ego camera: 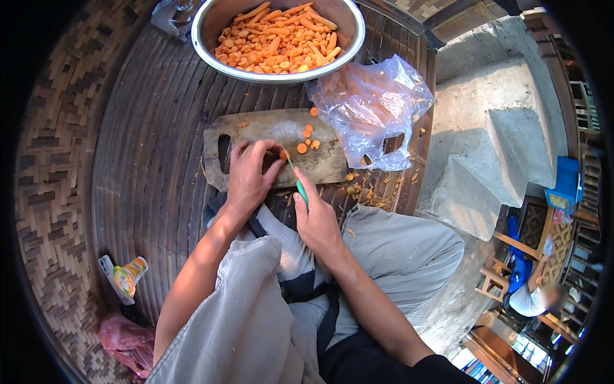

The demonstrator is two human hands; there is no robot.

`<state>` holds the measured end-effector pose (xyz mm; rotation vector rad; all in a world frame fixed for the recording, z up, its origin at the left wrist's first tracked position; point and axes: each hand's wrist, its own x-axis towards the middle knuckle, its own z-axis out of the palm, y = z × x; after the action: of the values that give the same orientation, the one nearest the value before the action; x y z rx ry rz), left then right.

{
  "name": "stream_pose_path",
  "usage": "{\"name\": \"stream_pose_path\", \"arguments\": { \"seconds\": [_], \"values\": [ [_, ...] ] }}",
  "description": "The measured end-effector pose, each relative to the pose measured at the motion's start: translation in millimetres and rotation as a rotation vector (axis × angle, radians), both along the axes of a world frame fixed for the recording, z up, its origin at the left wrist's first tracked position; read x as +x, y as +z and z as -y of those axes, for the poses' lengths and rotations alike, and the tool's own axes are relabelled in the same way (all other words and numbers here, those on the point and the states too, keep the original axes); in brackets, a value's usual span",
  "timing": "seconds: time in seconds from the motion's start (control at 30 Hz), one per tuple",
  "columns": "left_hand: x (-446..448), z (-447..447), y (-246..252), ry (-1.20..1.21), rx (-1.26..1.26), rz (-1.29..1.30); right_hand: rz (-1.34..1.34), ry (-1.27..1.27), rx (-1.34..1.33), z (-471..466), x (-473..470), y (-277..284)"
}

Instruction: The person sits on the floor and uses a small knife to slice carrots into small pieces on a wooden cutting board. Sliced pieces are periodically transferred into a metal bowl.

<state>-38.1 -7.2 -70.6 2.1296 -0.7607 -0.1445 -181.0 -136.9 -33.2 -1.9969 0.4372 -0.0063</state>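
Note:
On a worn wooden cutting board (268,126), my left hand (254,168) pinches a piece of carrot (284,154) with its fingertips. My right hand (316,216) grips the green handle of a knife (302,191), its blade at the carrot beside my left fingers. Several carrot slices (302,148) lie on the board right of the blade. Beyond the board stands a large metal basin (201,50) of peeled carrots (276,45), some cut into small pieces, some long. How much carrot my left hand covers is hidden.
A clear plastic bag (374,105) overlaps the board's right corner. Peelings (369,192) litter the slatted bamboo platform (158,144). A phone (115,278), a printed cup (130,274) and a red plastic bag (125,338) lie lower left. Concrete steps (484,129) adjoin at right; another person (527,300) sits beyond.

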Motion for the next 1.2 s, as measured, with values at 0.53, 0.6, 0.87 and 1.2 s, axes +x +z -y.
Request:
{"name": "stream_pose_path", "arguments": {
  "seconds": [0.53, 0.6, 0.87, 1.2],
  "values": [
    [1.1, 2.9, 1.2, -0.028, -0.009, 0.072, -0.014, 0.019, -0.069, 6.0, -1.8, 1.3],
    [1.7, 3.7, 0.7, -0.029, -0.009, 0.08, -0.014, 0.017, -0.072, 6.5, -1.6, 1.1],
    [2.1, 5.9, -0.7, -0.033, -0.02, 0.087, 0.022, 0.005, -0.073, 8.5, 0.5, 3.0],
    [5.2, 12.8, -0.2, -0.03, 0.022, 0.067, -0.058, -0.031, 0.001, 12.9, 1.5, 8.3]
  ]
}}
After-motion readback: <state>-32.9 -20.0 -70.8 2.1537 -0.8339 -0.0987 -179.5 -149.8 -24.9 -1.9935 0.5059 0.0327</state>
